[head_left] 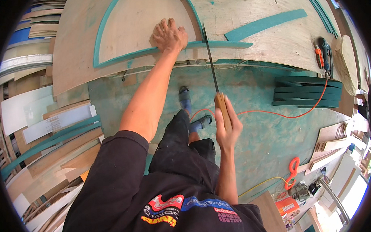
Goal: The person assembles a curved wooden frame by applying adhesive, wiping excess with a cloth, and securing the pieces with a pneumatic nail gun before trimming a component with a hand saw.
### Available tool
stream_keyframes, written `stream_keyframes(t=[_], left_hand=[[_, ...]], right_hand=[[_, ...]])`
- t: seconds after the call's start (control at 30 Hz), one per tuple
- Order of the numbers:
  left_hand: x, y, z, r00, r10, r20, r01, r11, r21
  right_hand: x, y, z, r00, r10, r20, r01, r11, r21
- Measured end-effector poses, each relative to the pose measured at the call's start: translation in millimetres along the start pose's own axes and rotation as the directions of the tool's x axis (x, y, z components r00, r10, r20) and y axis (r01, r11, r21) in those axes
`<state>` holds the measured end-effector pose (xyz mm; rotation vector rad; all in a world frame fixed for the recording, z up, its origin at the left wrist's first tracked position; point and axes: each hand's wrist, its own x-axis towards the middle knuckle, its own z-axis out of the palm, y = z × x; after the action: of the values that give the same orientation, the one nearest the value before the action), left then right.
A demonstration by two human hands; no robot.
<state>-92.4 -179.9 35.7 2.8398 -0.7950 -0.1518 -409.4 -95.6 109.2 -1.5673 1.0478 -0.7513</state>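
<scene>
My right hand (228,126) is wrapped round the wooden handle of a long, thin-bladed hand saw (213,70). Its narrow dark blade runs up to the workbench edge and crosses a straight teal strip (228,44) close to where a curved teal strip (104,26) meets it. Together the two strips form a half-round frame lying on the plywood bench top. My left hand (169,36) presses down across the straight strip, left of the blade, with fingers bent and slightly apart on the board. Part of the strip is hidden beneath this hand.
A loose, slightly curved teal piece (268,25) lies on the bench (281,51) at right. Near the right edge are orange-handled pliers (318,56) and a dark tool (326,56) with an orange cord (291,116). Dark curved strips (307,92) are stacked below; boards (43,125) fill the left.
</scene>
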Motion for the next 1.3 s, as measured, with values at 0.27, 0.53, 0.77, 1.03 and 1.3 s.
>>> stream_keyframes(t=[0.27,0.53,0.77,1.03,1.3], left_hand=[[2,-8,2,0.999,-0.007,-0.042,0.007,1.000,0.000],[8,-6,6,0.995,0.009,-0.096,-0.010,1.000,-0.005],[7,-6,11,0.995,0.004,-0.104,-0.005,1.000,-0.008],[7,-9,7,0.995,0.002,-0.098,-0.001,1.000,0.004],[0,1,-6,0.999,0.023,-0.040,-0.023,1.000,0.008]], right_hand=[[-19,6,-9,1.000,-0.025,0.000,0.025,0.999,0.034],[45,5,33,0.995,0.099,0.017,-0.100,0.993,0.067],[-19,6,-6,1.000,0.006,0.013,-0.006,0.999,0.034],[7,20,13,0.993,-0.119,0.008,0.119,0.992,-0.048],[48,10,37,0.998,0.059,0.026,-0.059,0.998,0.029]])
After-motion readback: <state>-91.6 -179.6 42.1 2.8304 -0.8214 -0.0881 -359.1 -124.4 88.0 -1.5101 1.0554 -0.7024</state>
